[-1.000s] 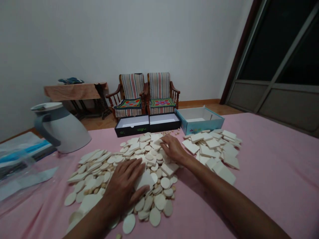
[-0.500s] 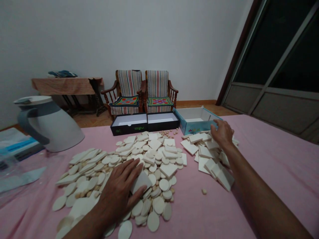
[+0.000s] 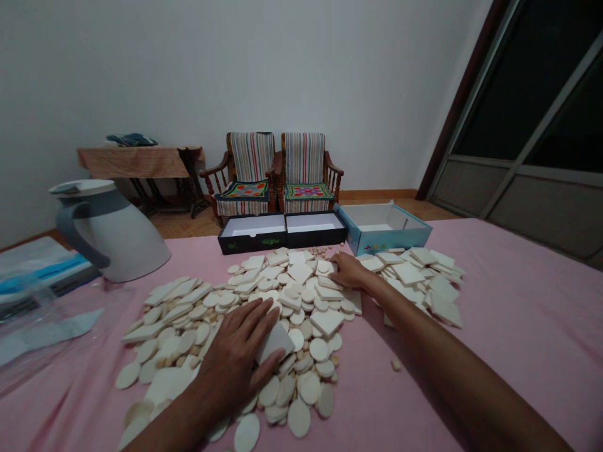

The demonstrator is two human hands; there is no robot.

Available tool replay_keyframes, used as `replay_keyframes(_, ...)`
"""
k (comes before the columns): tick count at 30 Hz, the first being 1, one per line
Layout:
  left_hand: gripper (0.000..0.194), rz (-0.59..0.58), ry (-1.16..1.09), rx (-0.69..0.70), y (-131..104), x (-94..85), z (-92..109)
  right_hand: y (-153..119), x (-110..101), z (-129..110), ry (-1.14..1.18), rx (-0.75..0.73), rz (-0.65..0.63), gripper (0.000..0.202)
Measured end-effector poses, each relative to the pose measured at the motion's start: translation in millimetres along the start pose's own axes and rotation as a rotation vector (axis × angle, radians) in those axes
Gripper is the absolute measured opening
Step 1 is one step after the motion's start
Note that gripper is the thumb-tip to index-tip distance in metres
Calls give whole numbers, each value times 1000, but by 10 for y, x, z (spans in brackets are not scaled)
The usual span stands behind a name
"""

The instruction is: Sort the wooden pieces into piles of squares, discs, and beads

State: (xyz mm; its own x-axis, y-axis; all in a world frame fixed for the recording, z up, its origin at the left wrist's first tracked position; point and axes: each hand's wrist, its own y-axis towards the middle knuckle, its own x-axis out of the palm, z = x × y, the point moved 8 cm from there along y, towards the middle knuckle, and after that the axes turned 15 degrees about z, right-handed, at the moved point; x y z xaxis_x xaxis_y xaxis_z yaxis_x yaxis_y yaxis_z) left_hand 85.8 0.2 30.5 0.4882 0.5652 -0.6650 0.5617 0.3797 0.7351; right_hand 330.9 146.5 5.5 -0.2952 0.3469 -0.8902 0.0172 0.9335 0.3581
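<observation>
Now my left hand (image 3: pixel 238 345) is resting open on one pale tile (image 3: pixel 277 339); my right hand (image 3: pixel 352 272) is touching the pile (image 3: pixel 308 386), grip unclear.

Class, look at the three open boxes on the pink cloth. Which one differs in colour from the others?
The rightmost box: its outside is light blue, while the left box and middle box are black.

On the cloth (image 3: pixel 509 301) before you, the large pile (image 3: pixel 308 348) spreads from lower left to centre, the smaller pile (image 3: pixel 443 289) lies right, boxes (image 3: pixel 308 233) stand behind them, and the jug (image 3: pixel 120 235) stands at left.
</observation>
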Motion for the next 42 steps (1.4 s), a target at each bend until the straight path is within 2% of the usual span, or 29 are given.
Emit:
replay_keyframes(4,57,1,-4,-11,-24,11,-16,-46,-194,-87,35,-30,103,22)
replay_keyframes(6,57,5,-11,-17,-30,10,-19,-96,-388,-14,45,-36,188,20)
replay_keyframes(8,56,6,-17,-19,-30,10,-19,-149,-655,226,18,5,321,20)
replay_keyframes(10,56,10,-22,-13,-24,9,-12,-212,-936,604,-53,94,448,20)
replay_keyframes(13,55,20,-30,-10,-12,4,-12,-323,-1264,1206,-161,272,562,27)
replay_keyframes(15,56,20,-34,-16,-8,7,-19,-407,-1419,1425,-221,346,656,34)
replay_keyframes(16,56,17,-35,-17,-7,11,-21,-434,-1448,1446,-234,350,685,36)
replay_keyframes(18,56,14,-35,-20,-9,15,-28,-423,-1355,1313,-196,280,635,34)
replay_keyframes(21,56,16,-25,-19,-12,13,-34,-344,-908,815,-69,69,321,27)
replay_keyframes(23,57,10,-14,-11,-14,14,-32,-340,-616,488,-117,-37,138,23)
replay_keyframes(25,57,7,-8,-2,-11,11,-26,-343,-438,293,-244,-73,65,22)
replay_keyframes(27,56,11,-5,3,-1,3,-20,-342,-354,196,-334,-75,59,23)
replay_keyframes(32,55,17,0,20,28,-6,-4,-382,-275,109,-381,-89,66,29)
replay_keyframes(37,55,35,-8,22,32,-14,-8,-435,-266,115,-410,-66,94,28)
replay_keyframes(42,55,31,-8,16,26,-7,-17,-456,-280,155,-403,22,145,29)
